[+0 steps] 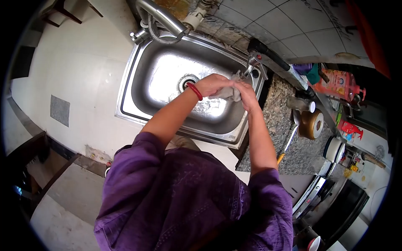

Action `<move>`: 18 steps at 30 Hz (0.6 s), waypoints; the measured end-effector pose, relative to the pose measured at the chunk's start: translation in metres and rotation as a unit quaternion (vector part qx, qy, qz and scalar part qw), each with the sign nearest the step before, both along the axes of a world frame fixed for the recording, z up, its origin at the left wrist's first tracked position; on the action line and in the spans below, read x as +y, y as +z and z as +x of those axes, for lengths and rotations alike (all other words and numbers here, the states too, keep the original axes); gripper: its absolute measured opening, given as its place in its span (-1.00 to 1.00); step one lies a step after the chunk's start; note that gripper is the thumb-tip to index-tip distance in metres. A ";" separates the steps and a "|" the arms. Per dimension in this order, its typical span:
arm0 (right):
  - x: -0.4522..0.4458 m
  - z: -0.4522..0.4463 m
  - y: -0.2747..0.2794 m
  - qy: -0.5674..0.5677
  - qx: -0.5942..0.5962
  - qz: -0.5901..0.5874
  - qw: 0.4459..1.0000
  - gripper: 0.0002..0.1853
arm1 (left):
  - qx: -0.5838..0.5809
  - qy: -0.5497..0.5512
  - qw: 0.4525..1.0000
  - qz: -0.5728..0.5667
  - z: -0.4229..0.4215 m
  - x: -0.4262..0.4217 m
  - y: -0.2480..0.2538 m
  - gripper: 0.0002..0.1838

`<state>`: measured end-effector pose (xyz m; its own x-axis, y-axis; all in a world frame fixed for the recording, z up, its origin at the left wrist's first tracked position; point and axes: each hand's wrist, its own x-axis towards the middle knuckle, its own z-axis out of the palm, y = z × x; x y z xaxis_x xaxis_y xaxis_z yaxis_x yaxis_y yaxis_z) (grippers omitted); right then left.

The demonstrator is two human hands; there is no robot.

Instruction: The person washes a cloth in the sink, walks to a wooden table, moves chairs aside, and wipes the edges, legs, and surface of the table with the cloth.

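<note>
A light grey cloth (228, 93) is bunched between my two hands over the right part of the steel sink (142, 75). My left hand (212, 85), with a red bangle at its wrist, has its fingers closed on the cloth's upper left side. At the cloth's right side, my right hand (247, 95) grips it, and the fingertips of both hands meet. Just beyond them stands a small tap (253, 63) at the sink's right rim. The drain (188, 82) shows to the left of my left hand.
A large faucet (161, 19) arches over the sink's far left corner. On the granite counter (270, 138) at the right are a glass jar (300, 103), a brown lidded pot (311, 124) and a long-handled spoon (292, 136). A pink pump bottle (338, 85) stands behind them.
</note>
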<state>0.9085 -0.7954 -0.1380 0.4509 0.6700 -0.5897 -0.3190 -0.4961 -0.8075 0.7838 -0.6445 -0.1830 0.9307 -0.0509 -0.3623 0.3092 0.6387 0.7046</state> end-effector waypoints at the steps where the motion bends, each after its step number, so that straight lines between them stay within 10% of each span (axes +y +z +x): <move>1: -0.001 -0.003 -0.001 -0.025 0.002 0.025 0.999 -0.66 | -0.043 -0.047 0.997 0.050 -0.003 0.003 -0.005 -0.81; 5: -0.003 -0.012 0.008 -0.128 0.030 0.125 0.983 -0.72 | 0.014 -0.065 0.973 0.222 -0.014 0.016 -0.007 -0.83; 9: -0.001 -0.014 -0.005 -0.215 0.023 0.185 0.959 -0.76 | -0.010 0.116 0.993 0.023 -0.010 0.002 -0.036 -0.71; 14: 0.025 -0.066 -0.025 0.041 -0.367 0.036 0.929 -0.63 | -0.016 0.198 0.975 -0.100 0.009 -0.028 -0.058 -0.62; 18: 0.043 -0.030 -0.022 -0.026 -0.428 -0.123 0.895 -0.55 | 0.105 0.282 0.946 -0.119 0.032 -0.056 -0.031 -0.72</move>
